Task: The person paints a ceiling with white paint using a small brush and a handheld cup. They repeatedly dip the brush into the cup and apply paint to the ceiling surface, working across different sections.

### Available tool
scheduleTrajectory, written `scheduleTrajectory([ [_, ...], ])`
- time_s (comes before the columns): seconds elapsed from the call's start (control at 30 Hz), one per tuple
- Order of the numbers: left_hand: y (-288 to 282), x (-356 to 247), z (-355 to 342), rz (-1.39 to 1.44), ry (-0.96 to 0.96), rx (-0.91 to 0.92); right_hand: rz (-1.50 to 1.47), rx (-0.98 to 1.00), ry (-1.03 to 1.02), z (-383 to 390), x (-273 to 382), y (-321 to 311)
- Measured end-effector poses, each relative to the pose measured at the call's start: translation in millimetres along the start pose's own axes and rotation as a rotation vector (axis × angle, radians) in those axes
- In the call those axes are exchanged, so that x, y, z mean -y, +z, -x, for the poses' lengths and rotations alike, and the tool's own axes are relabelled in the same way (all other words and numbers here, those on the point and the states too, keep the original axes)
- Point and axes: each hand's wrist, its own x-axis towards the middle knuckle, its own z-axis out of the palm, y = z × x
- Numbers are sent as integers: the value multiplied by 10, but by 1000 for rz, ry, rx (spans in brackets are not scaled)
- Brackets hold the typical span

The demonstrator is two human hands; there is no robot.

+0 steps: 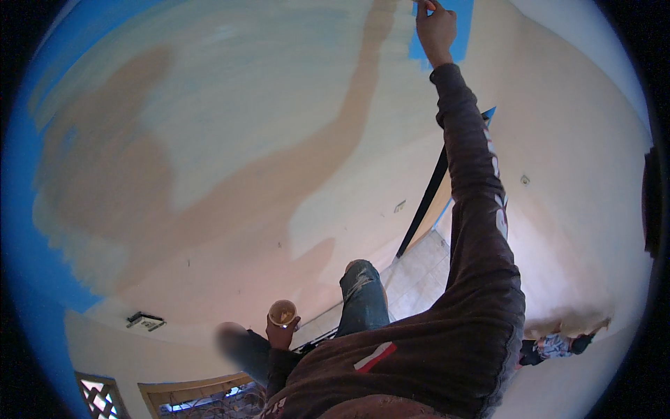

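My right arm reaches high up, and my right hand [438,33] is at the top edge of the picture, beside a blue painted patch [460,31] on the wall. Its fingers are pinched together around a thin thing that the picture's edge mostly cuts off, so I cannot make out its kind. Low down in front of my body, my left hand [280,339] is wrapped round a small cup [283,312] with pale brownish stuff inside. The broad wall [230,91] ahead is beige with streaky, pale bluish smears, and shadows of my head and arm fall across it.
A blue band [21,230] runs along the wall's left side. A black pole [423,202] slants beside my right arm. Sockets [146,321] sit low on the wall. Another person [555,345] is by the right wall, far below. A wood-framed window [199,394] lies lower left.
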Motion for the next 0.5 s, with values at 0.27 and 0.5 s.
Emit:
scheduleTrajectory([
  [0.27, -45, -84, 24, -23, -31, -14, 74, 87, -5, -140, -177, 383],
  [0.5, -29, -36, 20, 22, -19, -16, -27, 114, -69, -13, 333, 435],
])
